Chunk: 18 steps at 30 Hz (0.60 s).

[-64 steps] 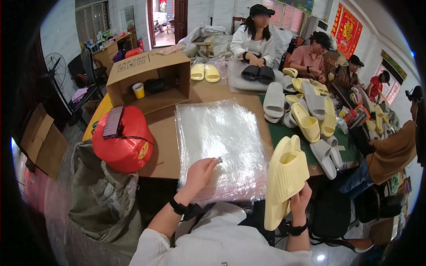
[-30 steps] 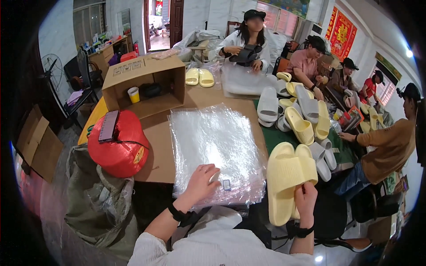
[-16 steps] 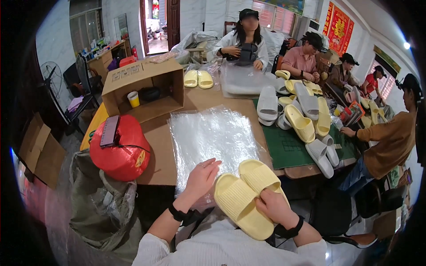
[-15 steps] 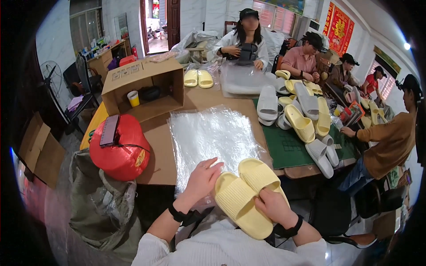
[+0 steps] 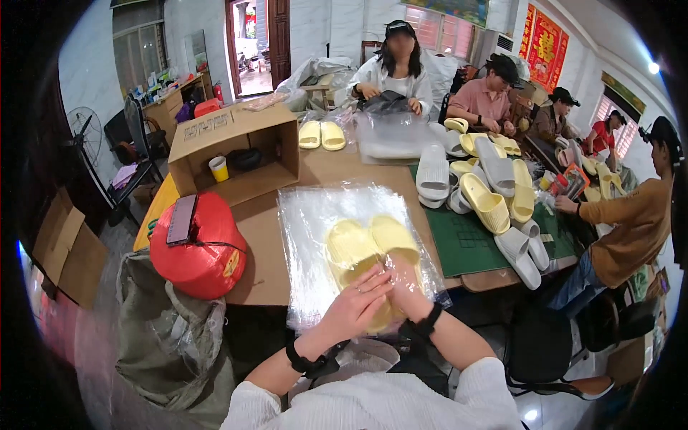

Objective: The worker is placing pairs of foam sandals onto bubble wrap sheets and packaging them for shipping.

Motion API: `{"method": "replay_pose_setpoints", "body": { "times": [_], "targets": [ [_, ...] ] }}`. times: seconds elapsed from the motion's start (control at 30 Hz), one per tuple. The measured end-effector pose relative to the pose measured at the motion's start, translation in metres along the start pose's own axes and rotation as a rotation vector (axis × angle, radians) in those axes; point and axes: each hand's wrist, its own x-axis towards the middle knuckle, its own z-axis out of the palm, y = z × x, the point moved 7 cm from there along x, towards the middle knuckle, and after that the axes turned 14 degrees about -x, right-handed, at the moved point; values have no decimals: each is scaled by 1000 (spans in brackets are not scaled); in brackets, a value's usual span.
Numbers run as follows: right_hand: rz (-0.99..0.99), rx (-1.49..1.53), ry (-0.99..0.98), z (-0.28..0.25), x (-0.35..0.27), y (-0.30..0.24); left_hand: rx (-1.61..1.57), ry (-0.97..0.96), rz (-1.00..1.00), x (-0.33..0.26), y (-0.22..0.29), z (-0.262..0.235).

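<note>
A pair of pale yellow slippers [image 5: 371, 247] lies side by side inside the top clear plastic bag of a stack of bags [image 5: 315, 215] on the brown table [image 5: 258, 258]. My left hand [image 5: 356, 308] grips the bag's open near edge over the slippers' heels. My right hand [image 5: 407, 285] is partly inside the bag, pressed on the heel of the right slipper. Both wrists wear black bands.
A red lantern-like object [image 5: 204, 251] with a dark phone on it sits at the left. An open cardboard box [image 5: 233, 147] holds a yellow cup. Loose slippers [image 5: 487, 193] cover the green mat. Several people work at the far and right sides. A grey sack [image 5: 172, 344] hangs below.
The yellow slippers, held upright beside the table earlier, were laid flat and slid forward into the top clear bag. My left hand moved from the bag's surface to its open edge.
</note>
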Motion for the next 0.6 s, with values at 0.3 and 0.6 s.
{"method": "replay_pose_setpoints", "body": {
  "times": [0.3, 0.6],
  "targets": [
    [-333, -927, -12, 56, 76, -34, 65, -82, 23, -7, 12, -23],
    [-402, -416, -248, 11, -18, -129, 333, 271, -264, -62, -7, -82]
  ]
}}
